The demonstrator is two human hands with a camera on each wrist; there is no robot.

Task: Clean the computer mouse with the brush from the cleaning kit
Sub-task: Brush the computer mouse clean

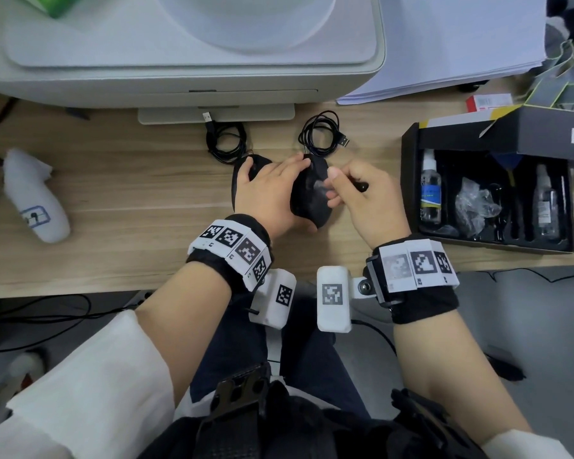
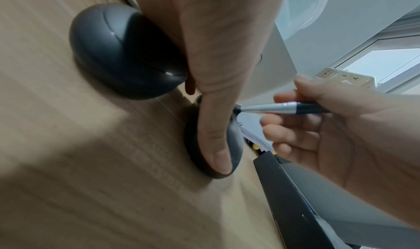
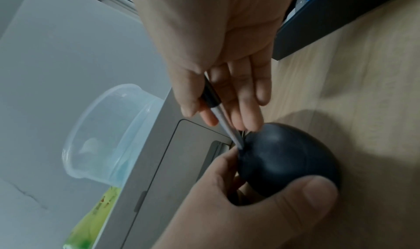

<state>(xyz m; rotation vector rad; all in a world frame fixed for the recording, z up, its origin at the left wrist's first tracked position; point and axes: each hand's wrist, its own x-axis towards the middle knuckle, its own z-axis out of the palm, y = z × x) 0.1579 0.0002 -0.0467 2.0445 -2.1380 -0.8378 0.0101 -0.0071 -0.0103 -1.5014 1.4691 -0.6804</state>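
A black computer mouse (image 1: pixel 309 200) (image 2: pixel 236 141) (image 3: pixel 284 159) stands tilted on its side on the wooden desk. My left hand (image 1: pixel 279 190) (image 2: pixel 216 55) (image 3: pixel 261 208) grips it, thumb along the near side and fingers over the far end. My right hand (image 1: pixel 333 185) (image 2: pixel 341 136) (image 3: pixel 216 37) pinches a thin brush (image 1: pixel 362 186) (image 2: pixel 272 107) (image 3: pixel 225 125) like a pen. The brush has a black handle and a silver ferrule. Its tip touches the mouse's front end near the cable.
A second dark mouse (image 1: pixel 259 167) (image 2: pixel 118 55) lies just left, partly under my left hand. Two coiled cables (image 1: pixel 322 134) lie behind. The open black kit box (image 1: pixel 408 193) with spray bottles sits to the right, a white printer (image 1: pixel 179 77) behind, a white bottle (image 1: pixel 35 200) far left.
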